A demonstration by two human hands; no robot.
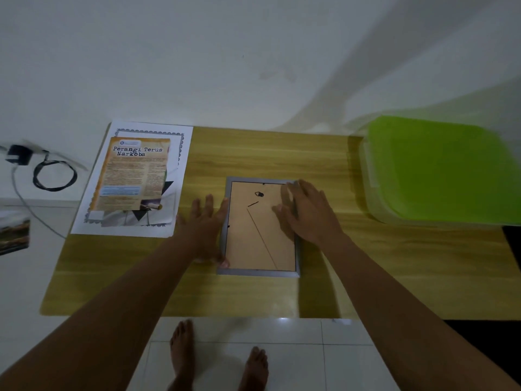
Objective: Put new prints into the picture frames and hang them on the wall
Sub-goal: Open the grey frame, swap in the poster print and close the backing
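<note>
Both arms reach forward. The left hand [207,221] lies flat, fingers spread. The right hand [306,211] (slightly blurred) rests palm-down, fingers extended.

Table [253,153]: yellow-tan wood grain, streaked lengthwise. Frame [258,273] under my hands: silver-grey border, its backing board [253,244] plain light brown with small black clips and one thin dark diagonal line. Top print [132,176] on the stack: orange-brown, aged-paper look, black headline, a pale blue band low down. Sheet beneath [183,176]: white with a dark ornamental border. Box lid [439,167]: bright lime green over a cloudy translucent body. Wall [225,52]: off-white. Floor [282,356]: glossy white tiles. Cable [53,176]: black loop.
</note>
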